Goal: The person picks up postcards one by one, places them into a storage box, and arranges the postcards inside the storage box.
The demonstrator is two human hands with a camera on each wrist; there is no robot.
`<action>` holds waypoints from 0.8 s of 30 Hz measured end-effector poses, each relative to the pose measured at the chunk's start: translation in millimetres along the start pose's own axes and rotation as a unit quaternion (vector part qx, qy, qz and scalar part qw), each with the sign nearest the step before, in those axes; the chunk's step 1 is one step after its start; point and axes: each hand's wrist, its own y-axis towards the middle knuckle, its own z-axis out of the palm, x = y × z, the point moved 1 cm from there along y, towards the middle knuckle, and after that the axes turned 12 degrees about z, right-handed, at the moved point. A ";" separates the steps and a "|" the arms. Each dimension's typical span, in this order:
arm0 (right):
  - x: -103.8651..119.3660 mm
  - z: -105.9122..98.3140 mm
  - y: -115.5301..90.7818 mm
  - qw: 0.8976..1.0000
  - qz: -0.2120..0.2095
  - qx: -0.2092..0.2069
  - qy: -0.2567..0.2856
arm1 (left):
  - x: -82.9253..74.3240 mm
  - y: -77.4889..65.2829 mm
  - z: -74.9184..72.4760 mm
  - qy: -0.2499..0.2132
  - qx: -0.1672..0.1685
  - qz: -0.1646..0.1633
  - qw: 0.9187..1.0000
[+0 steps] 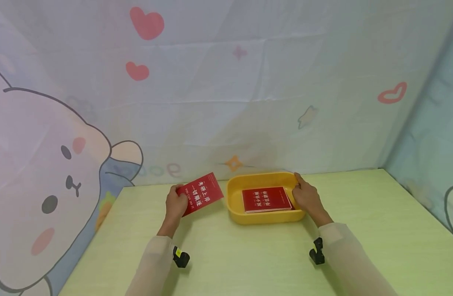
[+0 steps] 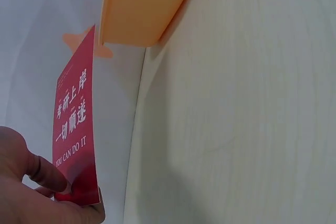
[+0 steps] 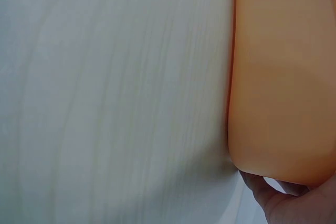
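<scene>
My left hand (image 1: 176, 204) pinches a red booklet (image 1: 203, 193) with white writing, including "YOU CAN DO IT", between thumb and fingers. It holds the booklet above the table, left of a yellow plastic basin (image 1: 265, 218). The left wrist view shows the thumb across the lower end of the cover (image 2: 76, 129). Inside the basin lies a small stack of red booklets (image 1: 267, 199), the top one also with white characters. My right hand (image 1: 308, 198) grips the basin's right end, thumb at the rim; in the right wrist view its fingers (image 3: 257, 187) reach under that end.
The basin stands near the back edge of the pale table (image 1: 248, 259). Behind it hangs a cloth backdrop (image 1: 219, 102) with hearts and a cartoon animal. A second cloth (image 1: 429, 156) closes off the right side. Black wrist mounts (image 1: 180, 257) sit on both sleeves.
</scene>
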 end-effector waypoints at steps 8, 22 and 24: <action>0.4 -0.9 -1.7 1.000 0.007 0.004 0.003 | -7.5 -0.3 1.2 -0.014 0.003 0.007 1.000; -0.6 1.6 -1.7 1.000 -0.004 -0.002 0.008 | -30.3 -4.6 18.3 -0.026 0.028 0.020 0.999; 0.1 1.5 -1.8 1.000 -0.002 -0.002 0.005 | -33.3 -5.8 21.7 -0.025 0.034 0.018 0.999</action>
